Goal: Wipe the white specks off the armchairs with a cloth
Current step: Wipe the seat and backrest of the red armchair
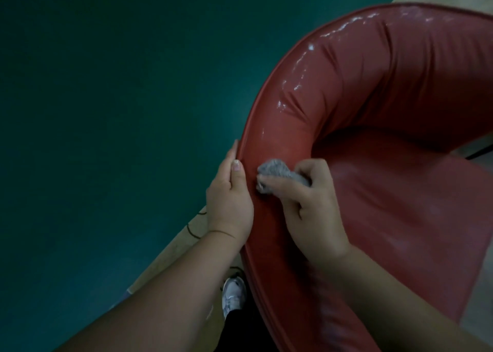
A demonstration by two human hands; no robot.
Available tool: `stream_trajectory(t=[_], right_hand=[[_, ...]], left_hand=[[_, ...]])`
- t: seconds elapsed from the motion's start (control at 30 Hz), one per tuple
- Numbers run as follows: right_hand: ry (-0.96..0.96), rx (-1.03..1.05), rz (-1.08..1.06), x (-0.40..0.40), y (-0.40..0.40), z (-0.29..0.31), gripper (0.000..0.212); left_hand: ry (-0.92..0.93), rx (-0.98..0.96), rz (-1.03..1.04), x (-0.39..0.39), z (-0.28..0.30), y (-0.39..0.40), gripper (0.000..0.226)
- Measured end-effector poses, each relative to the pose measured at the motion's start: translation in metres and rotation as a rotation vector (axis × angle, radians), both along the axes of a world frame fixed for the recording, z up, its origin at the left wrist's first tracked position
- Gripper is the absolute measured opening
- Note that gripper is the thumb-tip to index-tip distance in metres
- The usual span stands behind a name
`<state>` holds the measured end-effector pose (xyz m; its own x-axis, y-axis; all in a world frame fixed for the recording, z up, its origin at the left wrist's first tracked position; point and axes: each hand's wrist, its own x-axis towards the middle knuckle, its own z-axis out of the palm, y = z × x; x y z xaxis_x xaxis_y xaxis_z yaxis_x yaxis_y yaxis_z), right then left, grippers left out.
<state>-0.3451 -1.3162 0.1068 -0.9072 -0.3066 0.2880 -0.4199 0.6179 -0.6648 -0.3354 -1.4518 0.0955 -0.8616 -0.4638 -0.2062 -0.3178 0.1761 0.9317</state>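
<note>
A white sneaker (234, 295) stands on the pale floor (170, 253) beside the base of a red armchair (373, 90), with a dark trouser leg just below it. Above, two bare forearms reach forward to the chair's curved back. The left hand (229, 194) grips the outer edge of the padded rim, thumb lying on top along the piping, fingers wrapped down the outside. Just beside it, the right hand (309, 202) pinches a small bunched grey cloth (274, 174) and presses it against the rim's top surface, the index finger stretched across the fabric. Beyond the hands, the glossy red upholstery sweeps round to the right, catching bright glints of light, and the dull seat (400, 191) shows faint pale smudges. A dark green wall (106, 85) fills the far left.
</note>
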Motion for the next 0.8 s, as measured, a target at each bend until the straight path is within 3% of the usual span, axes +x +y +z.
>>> stream_trajectory(t=[0.13, 0.33, 0.43, 0.63, 0.8], right_hand=[[-0.015, -0.109, -0.123, -0.044, -0.015, 0.001, 0.024], [-0.027, -0.089, 0.004, 0.014, 0.014, -0.009, 0.027], [-0.022, -0.058, 0.004, 0.004, 0.013, -0.007, 0.024], [-0.138, -0.221, -0.189, -0.052, -0.014, 0.004, 0.028], [-0.109, -0.127, -0.053, -0.006, 0.008, 0.000, 0.029]], left_hand=[[-0.005, -0.015, -0.002, -0.001, 0.001, 0.000, 0.039], [-0.023, 0.000, 0.004, 0.001, 0.002, 0.001, 0.039], [-0.020, 0.006, 0.008, 0.000, 0.002, 0.001, 0.039], [-0.025, -0.017, 0.011, 0.000, 0.001, 0.001, 0.038], [-0.053, -0.083, 0.001, 0.001, 0.005, 0.002, 0.039]])
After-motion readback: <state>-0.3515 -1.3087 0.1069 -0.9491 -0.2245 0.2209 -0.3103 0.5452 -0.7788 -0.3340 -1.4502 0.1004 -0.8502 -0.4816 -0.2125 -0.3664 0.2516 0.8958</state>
